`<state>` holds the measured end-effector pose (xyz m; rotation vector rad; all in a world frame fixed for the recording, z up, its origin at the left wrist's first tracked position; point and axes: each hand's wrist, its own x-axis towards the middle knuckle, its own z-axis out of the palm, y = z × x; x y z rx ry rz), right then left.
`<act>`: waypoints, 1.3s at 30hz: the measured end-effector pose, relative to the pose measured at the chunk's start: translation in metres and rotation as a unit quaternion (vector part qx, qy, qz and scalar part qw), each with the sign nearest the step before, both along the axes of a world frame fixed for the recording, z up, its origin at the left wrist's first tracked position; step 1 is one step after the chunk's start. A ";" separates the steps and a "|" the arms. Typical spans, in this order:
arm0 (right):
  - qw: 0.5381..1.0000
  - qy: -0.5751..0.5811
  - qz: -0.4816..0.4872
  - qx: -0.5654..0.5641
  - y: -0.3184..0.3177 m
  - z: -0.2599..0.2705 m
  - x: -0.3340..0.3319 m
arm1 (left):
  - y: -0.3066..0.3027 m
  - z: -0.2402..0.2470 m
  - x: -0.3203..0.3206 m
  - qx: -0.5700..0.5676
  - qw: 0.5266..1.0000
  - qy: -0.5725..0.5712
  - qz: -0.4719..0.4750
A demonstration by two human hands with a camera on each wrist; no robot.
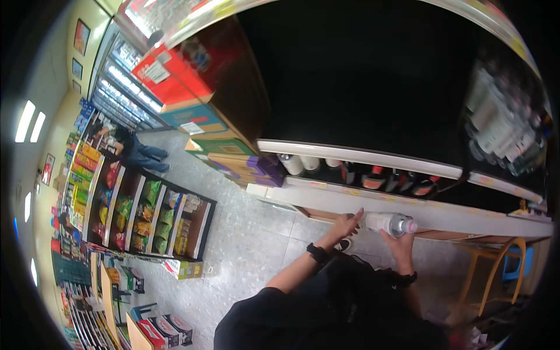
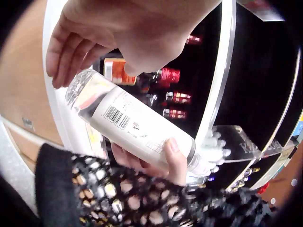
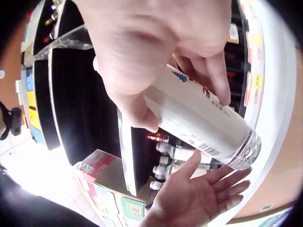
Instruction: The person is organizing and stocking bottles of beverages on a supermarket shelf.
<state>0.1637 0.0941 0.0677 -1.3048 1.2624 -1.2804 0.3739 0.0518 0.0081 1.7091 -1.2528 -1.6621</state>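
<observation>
A clear bottle (image 1: 382, 222) with a white label and barcode lies tilted between my two hands, in front of the shelf. My right hand (image 1: 400, 244) grips it near the cap end, thumb on one side of the label (image 3: 189, 116) and fingers on the other in the right wrist view. Close to the bottle's base is my left hand (image 1: 346, 226). In the right wrist view the left palm (image 3: 187, 196) is turned up, its fingers spread beside the base. The left wrist view shows those fingers (image 2: 71, 56) loosely bent at the base, not wrapped round it.
Dark-labelled bottles (image 1: 373, 177) and white bottles (image 1: 291, 163) line the low shelf. More clear bottles (image 1: 507, 122) stand at the right. Stacked cartons (image 1: 204, 111) border the shelf on the left. A wooden chair (image 1: 496, 274) is at lower right; a snack rack (image 1: 146, 213) stands across the aisle.
</observation>
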 end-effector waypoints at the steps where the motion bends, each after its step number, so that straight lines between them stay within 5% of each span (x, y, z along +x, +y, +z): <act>1: 1.000 0.006 0.002 0.008 -0.008 0.001 0.027 | -0.005 0.001 0.025 0.007 1.000 0.008 0.014; 3: 0.995 0.063 0.049 -0.056 -0.024 0.001 0.064 | -0.012 0.005 0.052 0.018 1.000 0.015 0.017; 5: 0.993 0.077 0.057 -0.071 -0.040 0.011 0.095 | -0.017 0.007 0.067 0.001 0.982 0.093 0.162; 9: 0.985 0.103 0.065 -0.126 -0.065 0.018 0.137 | -0.035 0.004 0.094 -0.009 0.939 0.240 0.246; 18: 0.986 0.136 0.039 -0.091 -0.105 -0.002 0.165 | -0.057 0.007 0.098 -0.068 0.913 0.334 0.226; 28: 0.999 0.046 -0.014 -0.019 -0.128 -0.008 0.195 | -0.073 -0.001 0.110 -0.050 0.913 0.347 0.210; 34: 0.996 0.087 -0.022 0.012 -0.138 0.005 0.202 | -0.077 0.006 0.117 -0.040 0.925 0.337 0.174; 39: 0.972 0.236 -0.008 -0.020 -0.143 -0.013 0.201 | -0.082 0.012 0.121 -0.009 0.914 0.369 0.167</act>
